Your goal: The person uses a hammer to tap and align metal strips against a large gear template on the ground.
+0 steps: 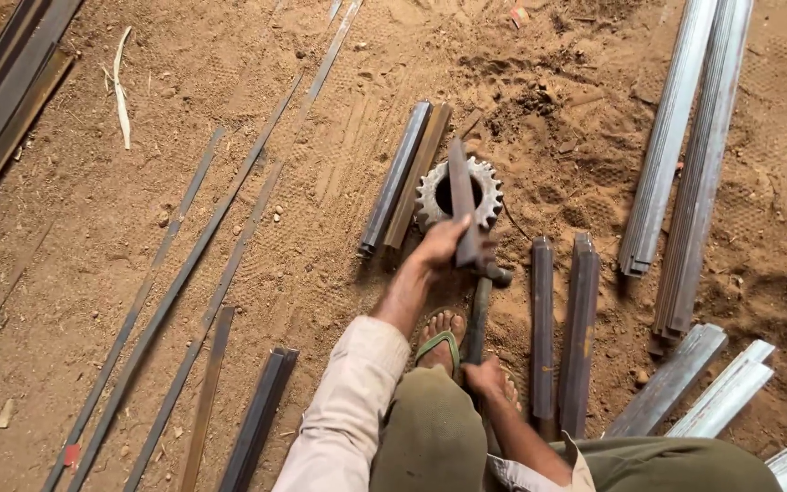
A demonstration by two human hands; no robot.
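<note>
My left hand [439, 248] grips a short dark metal bar [463, 196] that lies across a toothed steel gear [430, 196] on the sandy ground. My right hand [485, 375] holds the handle of a hammer [479, 314], whose head [495, 271] rests against the near end of the bar. My foot in a green sandal [439, 342] is planted just behind the gear, between my two hands.
Two short angle bars [404, 178] lie left of the gear and two more [562, 328] to its right. Long flat strips [202, 273] stretch over the sand at left. Bundles of long angle iron [685, 155] lie at right, with lighter pieces [721, 392] nearer.
</note>
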